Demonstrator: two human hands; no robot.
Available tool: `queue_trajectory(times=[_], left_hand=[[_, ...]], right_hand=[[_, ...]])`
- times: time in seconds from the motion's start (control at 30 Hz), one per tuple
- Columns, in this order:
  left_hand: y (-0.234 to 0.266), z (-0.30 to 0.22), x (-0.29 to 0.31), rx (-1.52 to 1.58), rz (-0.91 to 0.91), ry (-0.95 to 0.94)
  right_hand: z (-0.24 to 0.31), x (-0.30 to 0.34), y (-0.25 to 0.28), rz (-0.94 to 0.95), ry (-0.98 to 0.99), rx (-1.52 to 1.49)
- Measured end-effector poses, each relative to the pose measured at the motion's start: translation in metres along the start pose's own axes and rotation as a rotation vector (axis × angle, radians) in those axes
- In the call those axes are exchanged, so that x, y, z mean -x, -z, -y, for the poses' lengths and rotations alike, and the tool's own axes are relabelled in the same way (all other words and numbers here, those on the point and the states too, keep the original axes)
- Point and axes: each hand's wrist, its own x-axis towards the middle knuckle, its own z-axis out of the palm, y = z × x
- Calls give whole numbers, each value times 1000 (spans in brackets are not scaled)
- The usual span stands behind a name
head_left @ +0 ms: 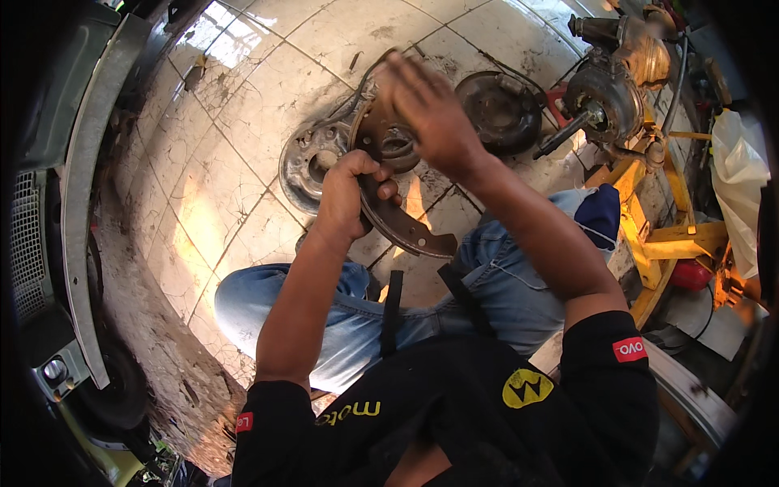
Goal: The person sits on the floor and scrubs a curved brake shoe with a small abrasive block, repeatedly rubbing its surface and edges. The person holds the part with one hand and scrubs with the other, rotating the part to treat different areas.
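Observation:
A curved metal brake shoe point(399, 223), worn and rusty brown, is in my left hand point(347, 193). The fingers and thumb of that hand wrap its inner side near the middle. Over the shoe's upper end is my right hand point(430, 118), its fingers stretched out and smeared by motion. Whether something thin lies under those fingers is hidden. Behind the shoe, a round metal backing plate point(295, 166) with holes lies on the floor, partly covered by my left hand. A dark round part point(399, 152) shows between my hands.
A black round drum-like part point(498, 112) lies on the tiled floor point(243, 105), with a cable beside it. Farther right, a greasy axle hub point(604, 93) rests by a yellow metal stand point(641, 227). A vehicle's metal bumper point(77, 195) runs along the left.

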Motion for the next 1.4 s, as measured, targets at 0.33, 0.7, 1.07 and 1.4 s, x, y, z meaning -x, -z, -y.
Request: queue_trajectory(times=[0.33, 0.7, 1.07, 1.4], left_hand=[[-1, -5, 1, 132, -8, 48], [6, -2, -1, 223, -5, 136], [9, 4, -3, 245, 48, 148], [4, 3, 5, 129, 10, 135]], right_hand=[[0, 7, -9, 72, 58, 41], [3, 14, -22, 147, 115, 109], [-4, 8, -11, 316, -144, 7], [-9, 13, -14, 310, -155, 62]])
